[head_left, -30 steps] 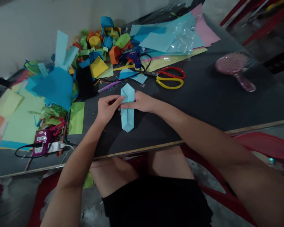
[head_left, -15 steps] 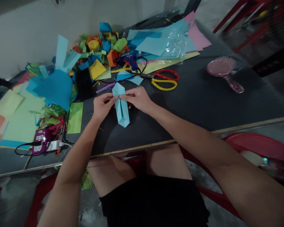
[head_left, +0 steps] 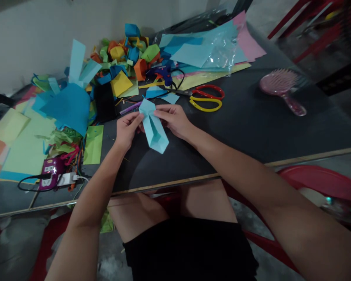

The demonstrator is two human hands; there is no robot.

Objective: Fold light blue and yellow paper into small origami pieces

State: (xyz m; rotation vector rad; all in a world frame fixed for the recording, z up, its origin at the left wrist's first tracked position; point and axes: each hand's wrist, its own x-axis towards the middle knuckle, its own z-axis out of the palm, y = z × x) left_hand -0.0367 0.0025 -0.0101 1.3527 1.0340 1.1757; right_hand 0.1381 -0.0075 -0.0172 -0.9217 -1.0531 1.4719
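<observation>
A folded piece of light blue paper (head_left: 155,132) is held between my two hands above the dark table. My left hand (head_left: 128,127) pinches its left edge near the upper part, thumb on top. On the opposite edge my right hand (head_left: 173,119) grips it with thumb and fingers. The paper's long centre slit gapes, and its lower end is pointed and tilts to the right. Some fingertips are hidden behind the paper. Just beyond it lie a purple pen-like stick (head_left: 130,108), blue paper scraps (head_left: 172,98) and scissors (head_left: 206,104) with red and yellow handles.
A pink hairbrush (head_left: 280,88) lies at the right. Behind are a blue glue gun (head_left: 163,73), a pile of folded coloured paper (head_left: 117,52) and paper sheets in plastic (head_left: 193,54). A purple power adapter (head_left: 51,171) with cables sits at the left near the table edge (head_left: 169,183).
The folded paper has turned, its lower end swinging right, and its centre slit has spread wider. Both hands keep hold, with my right thumb now at the right edge rather than the middle.
</observation>
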